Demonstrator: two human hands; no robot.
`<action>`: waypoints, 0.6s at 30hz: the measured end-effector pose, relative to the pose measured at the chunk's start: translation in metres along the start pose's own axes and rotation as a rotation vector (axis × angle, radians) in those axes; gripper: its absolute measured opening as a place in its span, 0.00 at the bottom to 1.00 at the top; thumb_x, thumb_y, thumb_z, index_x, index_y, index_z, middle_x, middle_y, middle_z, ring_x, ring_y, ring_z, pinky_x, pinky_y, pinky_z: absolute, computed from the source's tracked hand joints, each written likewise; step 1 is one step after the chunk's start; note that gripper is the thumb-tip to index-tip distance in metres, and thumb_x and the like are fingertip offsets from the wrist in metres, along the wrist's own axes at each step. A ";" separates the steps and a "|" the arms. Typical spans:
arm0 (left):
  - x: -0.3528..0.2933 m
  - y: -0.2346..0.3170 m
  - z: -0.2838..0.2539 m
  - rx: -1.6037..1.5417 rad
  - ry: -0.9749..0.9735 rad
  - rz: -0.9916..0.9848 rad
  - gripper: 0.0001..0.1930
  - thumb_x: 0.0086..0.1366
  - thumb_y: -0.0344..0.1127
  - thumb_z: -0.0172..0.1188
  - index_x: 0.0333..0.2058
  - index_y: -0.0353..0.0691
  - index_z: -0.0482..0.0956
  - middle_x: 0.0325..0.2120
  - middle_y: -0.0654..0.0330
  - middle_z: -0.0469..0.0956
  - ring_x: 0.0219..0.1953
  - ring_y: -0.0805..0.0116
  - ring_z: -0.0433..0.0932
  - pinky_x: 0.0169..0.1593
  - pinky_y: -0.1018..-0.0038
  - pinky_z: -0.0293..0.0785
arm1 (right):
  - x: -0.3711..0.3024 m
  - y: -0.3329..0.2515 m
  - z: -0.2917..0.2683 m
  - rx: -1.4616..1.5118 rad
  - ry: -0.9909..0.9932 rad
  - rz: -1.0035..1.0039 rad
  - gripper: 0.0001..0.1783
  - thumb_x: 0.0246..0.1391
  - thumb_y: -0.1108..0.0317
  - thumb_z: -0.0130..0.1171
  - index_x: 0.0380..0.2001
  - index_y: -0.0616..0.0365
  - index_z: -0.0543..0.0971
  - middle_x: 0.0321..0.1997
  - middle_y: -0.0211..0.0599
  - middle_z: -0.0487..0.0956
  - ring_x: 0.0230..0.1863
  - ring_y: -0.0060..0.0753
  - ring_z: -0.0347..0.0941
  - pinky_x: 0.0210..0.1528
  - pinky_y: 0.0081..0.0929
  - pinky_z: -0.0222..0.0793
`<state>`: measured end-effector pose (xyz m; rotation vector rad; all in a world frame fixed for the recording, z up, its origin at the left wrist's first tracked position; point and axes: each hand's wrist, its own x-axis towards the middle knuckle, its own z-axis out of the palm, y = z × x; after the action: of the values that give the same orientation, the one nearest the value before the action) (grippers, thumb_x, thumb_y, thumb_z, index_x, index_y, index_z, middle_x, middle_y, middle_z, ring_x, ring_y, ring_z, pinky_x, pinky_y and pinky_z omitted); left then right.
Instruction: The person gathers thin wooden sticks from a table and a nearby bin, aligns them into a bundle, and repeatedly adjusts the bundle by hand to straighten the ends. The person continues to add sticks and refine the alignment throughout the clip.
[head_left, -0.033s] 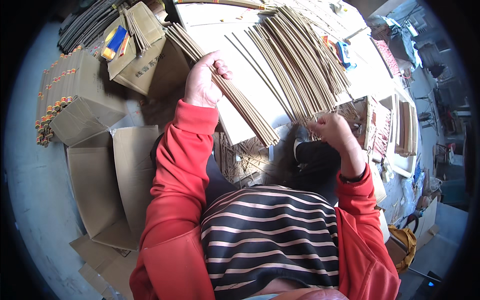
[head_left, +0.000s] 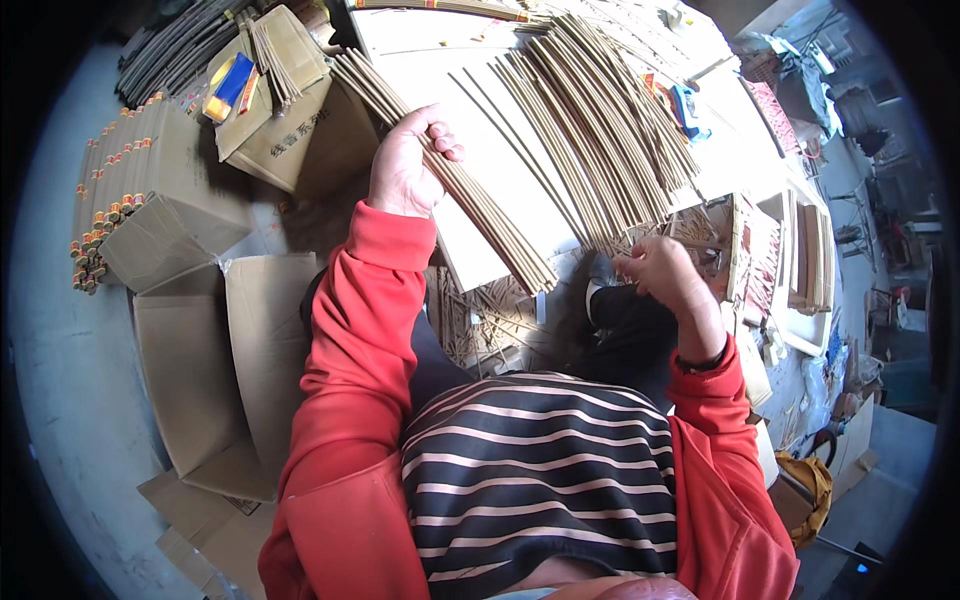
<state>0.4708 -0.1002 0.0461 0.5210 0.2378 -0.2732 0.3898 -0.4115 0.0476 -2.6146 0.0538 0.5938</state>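
over the left side of a white table [head_left: 420,60], the person's left hand [head_left: 412,155] is wrapped round one bundle of brown sticks [head_left: 490,215], held slantwise, its upper end pointing away to the left and its lower end past the table's near edge. the right hand [head_left: 662,272] is well apart from that bundle, fingers curled, just beside the near ends of a broad fan of sticks [head_left: 605,130] on the table; whether those fingers pinch anything, i cannot tell.

a good hold here, as i judge it, means firm but gentle pressure, since thin sticks like these could snap, with the ends kept level and none sliding out; the right hand is best kept light near the fan, so that nothing there is dragged askew.

counting outward: two hands; one held bundle, of sticks too closely packed to number; two loose sticks [head_left: 500,134] on the table, between bundle and fan; one fan, overlapping too much for an exact count. to its right sits one blue object [head_left: 690,110], its kind unclear. to the left are one carton [head_left: 265,150] with one blue-and-yellow packet [head_left: 230,85] on top, one open cardboard box [head_left: 190,370], and one stack of banded bundles [head_left: 112,190] whose number i cannot settle. below the table's near edge, scattered sticks [head_left: 490,325] lie too tangled to count.
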 end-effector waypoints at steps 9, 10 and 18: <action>0.004 -0.002 -0.004 -0.044 -0.016 -0.063 0.14 0.58 0.32 0.53 0.16 0.43 0.61 0.13 0.66 0.61 0.17 0.75 0.61 0.24 0.79 0.61 | 0.007 -0.015 0.017 0.417 0.123 -0.063 0.06 0.49 0.73 0.55 0.25 0.65 0.71 0.18 0.34 0.74 0.17 0.18 0.69 0.18 0.15 0.65; 0.005 -0.001 -0.004 -0.043 -0.022 -0.057 0.14 0.58 0.32 0.53 0.16 0.43 0.61 0.13 0.66 0.61 0.17 0.74 0.61 0.24 0.79 0.61 | 0.012 -0.013 0.017 0.426 0.143 -0.097 0.06 0.49 0.73 0.55 0.24 0.65 0.71 0.19 0.34 0.74 0.17 0.18 0.69 0.19 0.14 0.65; 0.003 0.001 -0.004 -0.029 0.006 -0.030 0.13 0.58 0.33 0.53 0.17 0.43 0.61 0.13 0.66 0.61 0.17 0.74 0.61 0.24 0.78 0.61 | 0.030 -0.039 0.014 0.151 0.454 -0.396 0.04 0.45 0.75 0.55 0.27 0.60 0.74 0.23 0.43 0.75 0.26 0.42 0.74 0.30 0.29 0.70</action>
<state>0.4732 -0.0980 0.0420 0.4896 0.2550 -0.2972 0.4167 -0.3686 0.0402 -2.4612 -0.2607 -0.1379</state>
